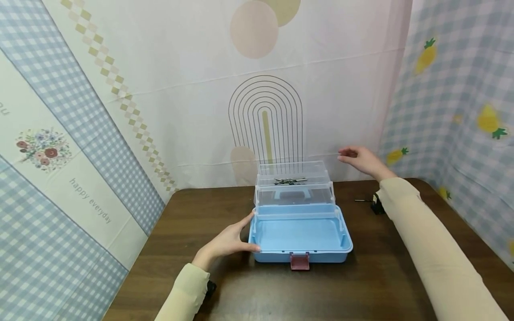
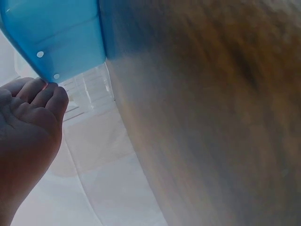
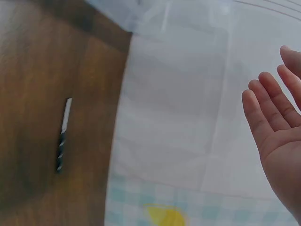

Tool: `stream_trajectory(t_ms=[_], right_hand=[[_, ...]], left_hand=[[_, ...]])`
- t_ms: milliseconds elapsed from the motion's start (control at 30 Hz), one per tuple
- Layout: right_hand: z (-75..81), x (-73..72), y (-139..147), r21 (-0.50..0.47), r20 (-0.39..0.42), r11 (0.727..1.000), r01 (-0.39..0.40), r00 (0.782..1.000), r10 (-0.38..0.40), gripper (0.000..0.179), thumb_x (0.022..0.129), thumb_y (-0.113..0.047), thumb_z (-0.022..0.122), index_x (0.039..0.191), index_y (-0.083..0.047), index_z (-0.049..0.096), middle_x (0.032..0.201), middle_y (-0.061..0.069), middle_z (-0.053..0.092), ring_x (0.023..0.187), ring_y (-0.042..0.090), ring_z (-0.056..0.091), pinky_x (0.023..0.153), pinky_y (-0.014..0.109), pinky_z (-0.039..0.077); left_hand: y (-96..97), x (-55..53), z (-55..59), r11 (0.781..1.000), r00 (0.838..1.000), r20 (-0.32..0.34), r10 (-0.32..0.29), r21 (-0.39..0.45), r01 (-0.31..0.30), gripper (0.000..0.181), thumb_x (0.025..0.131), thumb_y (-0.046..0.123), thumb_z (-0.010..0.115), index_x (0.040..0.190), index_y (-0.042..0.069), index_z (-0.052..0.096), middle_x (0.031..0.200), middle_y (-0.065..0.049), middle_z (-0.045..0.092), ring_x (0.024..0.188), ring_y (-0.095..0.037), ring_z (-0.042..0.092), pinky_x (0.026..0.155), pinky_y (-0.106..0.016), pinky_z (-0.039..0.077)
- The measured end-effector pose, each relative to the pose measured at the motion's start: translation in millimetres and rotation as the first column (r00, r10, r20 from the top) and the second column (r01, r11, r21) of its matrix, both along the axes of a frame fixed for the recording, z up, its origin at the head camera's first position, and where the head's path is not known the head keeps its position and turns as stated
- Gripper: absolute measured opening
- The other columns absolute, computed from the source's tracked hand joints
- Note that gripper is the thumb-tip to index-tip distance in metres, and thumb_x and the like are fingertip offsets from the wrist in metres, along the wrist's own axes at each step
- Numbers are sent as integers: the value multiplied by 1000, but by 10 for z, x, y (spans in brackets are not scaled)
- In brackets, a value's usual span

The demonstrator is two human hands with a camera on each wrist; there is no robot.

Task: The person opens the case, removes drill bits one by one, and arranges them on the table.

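A blue toolbox (image 1: 299, 234) with a dark pink latch stands opened out on the table, its bottom compartment bare. Its clear trays (image 1: 295, 194) are raised at the back, and the upper one bears several metal drill bits (image 1: 290, 181). My left hand (image 1: 226, 240) holds the box's left side, thumb on the front rim; the left wrist view has its fingers bent against the blue wall (image 2: 61, 37). Off to the right of the trays, my right hand (image 1: 363, 160) is raised in the air, fingers loosely bent around nothing. Below it lies a single drill bit (image 3: 63, 136), black-fluted with a silver shank.
The brown wooden table (image 1: 192, 209) ends at a patterned cloth backdrop (image 1: 192, 133) behind the box. Checked cloth with pineapples (image 1: 453, 89) hangs on the right. A black wrist camera (image 1: 376, 204) sits under the right forearm.
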State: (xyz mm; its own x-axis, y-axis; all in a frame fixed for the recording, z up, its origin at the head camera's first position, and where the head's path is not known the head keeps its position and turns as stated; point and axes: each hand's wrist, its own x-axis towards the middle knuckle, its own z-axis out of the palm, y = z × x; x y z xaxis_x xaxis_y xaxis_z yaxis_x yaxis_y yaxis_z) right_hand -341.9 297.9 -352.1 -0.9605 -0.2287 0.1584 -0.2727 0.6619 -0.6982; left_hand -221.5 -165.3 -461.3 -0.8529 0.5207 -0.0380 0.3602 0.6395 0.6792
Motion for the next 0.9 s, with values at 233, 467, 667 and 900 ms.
stream_trajectory(t_ms=[233, 467, 667, 900], right_hand=[[143, -49, -99, -49, -19, 999, -8, 1000, 7, 51, 104, -32, 58, 141, 3, 52, 139, 25, 54, 128, 40, 49, 105, 57, 39], [97, -100, -154, -41, -29, 999, -32, 999, 31, 51, 104, -32, 59, 139, 4, 54, 136, 26, 56, 126, 41, 51, 104, 57, 41], [64, -110, -250, -25, -27, 998, -54, 998, 53, 49, 104, -30, 58, 138, 5, 54, 134, 27, 58, 125, 41, 52, 103, 57, 42], [91, -127, -503, 27, -36, 989, -142, 989, 143, 42, 103, -22, 60, 134, 6, 58, 129, 26, 62, 121, 40, 56, 103, 55, 43]], left_hand=[[5, -15, -15, 1000, 1000, 4, 4, -3, -4, 111, 76, 61, 81, 162, 41, 14, 164, 0, 26, 144, -21, 35, 112, -51, 35], [2, -19, -13, 1000, 1000, -2, 5, 1, -5, 111, 76, 61, 82, 162, 39, 15, 163, 0, 27, 144, -22, 35, 112, -51, 35], [1, -19, -24, 1000, 1000, 11, 4, 2, -4, 110, 77, 61, 81, 161, 42, 13, 164, 1, 26, 145, -21, 34, 113, -51, 35], [-6, -30, -30, 1000, 1000, 6, 5, 10, -5, 111, 76, 61, 82, 161, 42, 14, 164, 0, 26, 145, -21, 34, 113, -51, 34]])
